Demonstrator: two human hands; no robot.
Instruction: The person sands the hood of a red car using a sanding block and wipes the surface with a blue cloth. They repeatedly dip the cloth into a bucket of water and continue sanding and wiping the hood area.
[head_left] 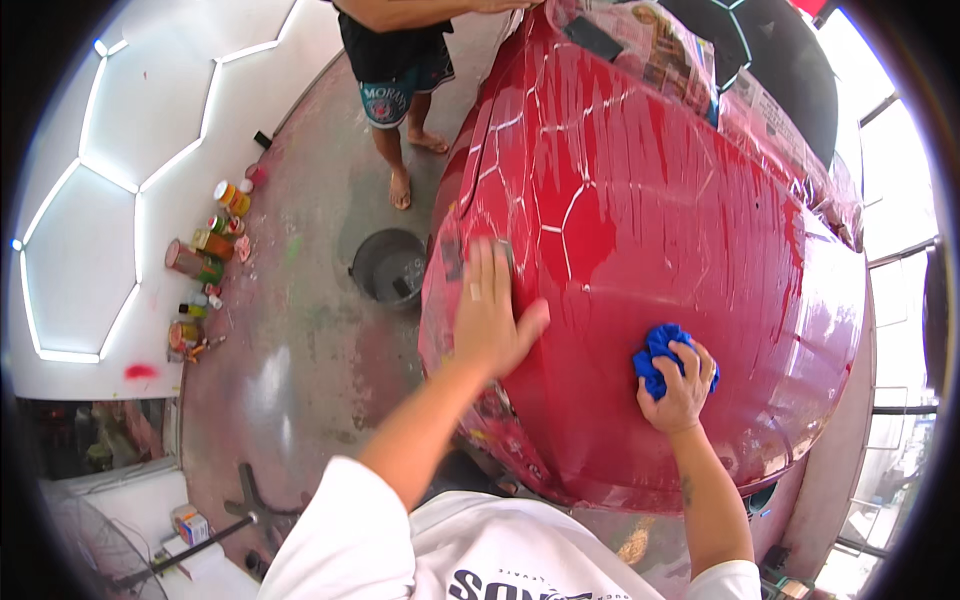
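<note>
A wet red car hood (pixel 610 400) fills the middle and right, with water streaks and light reflections on it. My left hand (pixel 487 320) lies along the hood's left side, fingers stretched and thumb spread. A small dark grey piece (pixel 506 252) shows beside its fingertips; I cannot tell whether the hand presses on it. Farther right, my right hand (pixel 682 392) is closed over a crumpled blue cloth (pixel 655 357) resting on the hood. The fingers bend over the cloth and partly hide it.
Newspaper and plastic (pixel 760 115) cover the hood's far edge, with a dark flat piece (pixel 592 38) there. A barefoot person (pixel 395 80) stands at the far left side. A black bucket (pixel 385 265) sits on the floor; several cans and bottles (pixel 205 255) line the left wall.
</note>
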